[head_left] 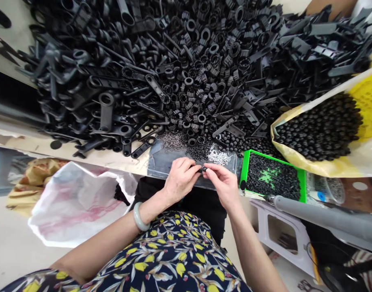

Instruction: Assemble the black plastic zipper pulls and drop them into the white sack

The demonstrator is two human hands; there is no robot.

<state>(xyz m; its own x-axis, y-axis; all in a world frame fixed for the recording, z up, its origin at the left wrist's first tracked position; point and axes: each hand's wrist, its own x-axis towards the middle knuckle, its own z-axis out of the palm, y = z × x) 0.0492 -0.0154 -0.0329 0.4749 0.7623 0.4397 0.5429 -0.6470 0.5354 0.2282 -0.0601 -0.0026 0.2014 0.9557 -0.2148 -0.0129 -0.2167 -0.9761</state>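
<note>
My left hand point(182, 178) and my right hand point(222, 183) meet fingertip to fingertip above the table's front edge. Both are closed in a pinch. Between the right fingertips shows a small round black plastic part point(204, 168). The left fingers pinch a small black piece point(200, 170) right beside it; its exact kind is too small to tell. Just beyond the fingers lie a pile of white pins point(220, 155), a pile of tiny black pieces point(198, 153) and a heap of small brownish metal bits point(173, 140) on a dark mat point(158, 162).
A large heap of black plastic parts point(106, 109), among them arms and ribbed rings, covers the table. At right stand a green tray point(245, 170) of small black pieces and a yellow bag point(328, 166) of black beads. A white bag point(79, 202) hangs at left.
</note>
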